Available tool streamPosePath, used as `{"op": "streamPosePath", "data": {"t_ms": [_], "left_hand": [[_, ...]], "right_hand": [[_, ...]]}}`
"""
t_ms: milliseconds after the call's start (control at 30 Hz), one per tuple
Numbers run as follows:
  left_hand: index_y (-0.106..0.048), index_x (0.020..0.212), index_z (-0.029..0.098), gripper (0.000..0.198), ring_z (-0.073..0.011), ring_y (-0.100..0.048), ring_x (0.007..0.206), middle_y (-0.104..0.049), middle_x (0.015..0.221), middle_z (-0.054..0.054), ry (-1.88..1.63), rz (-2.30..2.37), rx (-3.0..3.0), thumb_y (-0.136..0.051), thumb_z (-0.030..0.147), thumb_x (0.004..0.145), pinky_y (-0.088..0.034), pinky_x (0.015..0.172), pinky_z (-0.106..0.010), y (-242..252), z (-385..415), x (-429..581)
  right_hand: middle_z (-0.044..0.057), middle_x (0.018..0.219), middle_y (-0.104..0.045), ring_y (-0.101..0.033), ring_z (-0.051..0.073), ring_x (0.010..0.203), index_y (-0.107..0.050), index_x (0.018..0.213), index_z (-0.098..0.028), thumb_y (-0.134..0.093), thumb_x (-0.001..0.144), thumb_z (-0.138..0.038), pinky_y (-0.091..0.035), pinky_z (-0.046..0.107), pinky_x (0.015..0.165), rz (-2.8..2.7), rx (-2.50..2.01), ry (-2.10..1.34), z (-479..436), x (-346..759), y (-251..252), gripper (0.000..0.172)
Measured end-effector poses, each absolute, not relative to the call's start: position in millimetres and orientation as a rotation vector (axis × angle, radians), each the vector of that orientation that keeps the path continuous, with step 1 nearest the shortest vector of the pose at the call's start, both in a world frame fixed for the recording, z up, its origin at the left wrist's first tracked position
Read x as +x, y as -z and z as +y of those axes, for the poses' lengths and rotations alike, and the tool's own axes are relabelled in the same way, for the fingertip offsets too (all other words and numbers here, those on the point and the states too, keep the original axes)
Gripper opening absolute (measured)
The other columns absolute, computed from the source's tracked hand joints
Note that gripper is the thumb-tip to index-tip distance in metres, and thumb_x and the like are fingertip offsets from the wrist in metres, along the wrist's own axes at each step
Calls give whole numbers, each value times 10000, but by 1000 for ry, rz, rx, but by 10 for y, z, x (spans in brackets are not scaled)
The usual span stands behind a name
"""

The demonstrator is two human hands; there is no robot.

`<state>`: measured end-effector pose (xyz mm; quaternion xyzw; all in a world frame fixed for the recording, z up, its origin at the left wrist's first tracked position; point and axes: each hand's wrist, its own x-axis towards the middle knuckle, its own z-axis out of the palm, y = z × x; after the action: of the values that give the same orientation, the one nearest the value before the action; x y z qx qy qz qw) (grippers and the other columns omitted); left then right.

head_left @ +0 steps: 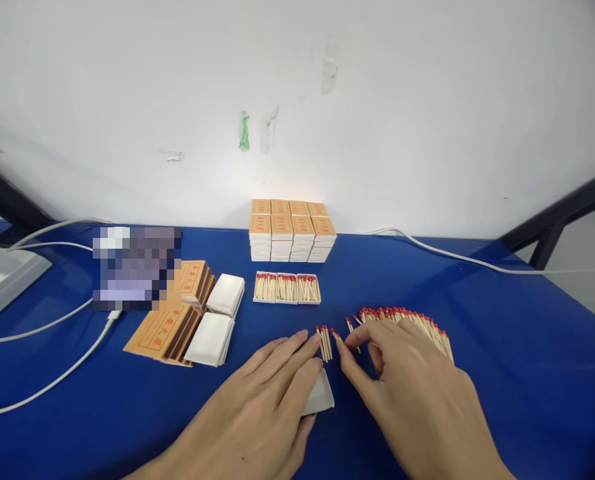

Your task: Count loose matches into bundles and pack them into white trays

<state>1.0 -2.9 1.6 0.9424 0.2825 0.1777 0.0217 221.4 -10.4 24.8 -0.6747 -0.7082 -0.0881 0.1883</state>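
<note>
Matchboxes [292, 230] bear red characters [281, 227]; right hand [412, 383] pinches a match [337, 335], left hand [272, 393] grips a white tray [320, 395]

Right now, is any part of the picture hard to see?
Head view: chunky squares, the pixel patch, hide what lies beneath at left; head view: the white wall looks bright, darker near the top right corner; head view: the loose matches look fairly clear.

Seemingly a workshop; on a table [527, 347], matchboxes [282, 227] stand stacked ahead at twelve o'clock; loose matches [417, 320] at one.
</note>
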Motion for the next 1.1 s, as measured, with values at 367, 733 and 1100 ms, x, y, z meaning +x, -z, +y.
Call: {"op": "streamPosePath", "data": {"t_ms": [367,733,1100], "left_hand": [[-450,1598,24,611,-312,-548,1552,-558,1664,-190,-553,883,2939,-517,106,996,-576,1198,-472,-7,-17,7],[-465,1594,14,595,-320,-545,1553,-559,1665,-182,-529,876,2968,-517,126,1012,-583,1194,-473,-4,-16,1],[-473,1602,34,587,-307,-546,1554,-552,1675,-163,-558,889,2966,-506,137,1026,-569,1204,-463,9,-15,-1]], "right_hand": [[-7,659,-633,-605,220,573,-646,723,-279,-725,941,-378,-360,298,483,-1969,-1935,166,-43,2210,-198,253],[5,658,-623,-615,212,569,-620,707,-283,-560,1030,-479,-358,285,443,-1959,-1916,91,-53,2213,-218,382],[0,647,-622,-660,212,607,-599,717,-282,-583,1019,-436,-349,260,419,-1985,-1893,70,-81,2248,-242,340]]}}
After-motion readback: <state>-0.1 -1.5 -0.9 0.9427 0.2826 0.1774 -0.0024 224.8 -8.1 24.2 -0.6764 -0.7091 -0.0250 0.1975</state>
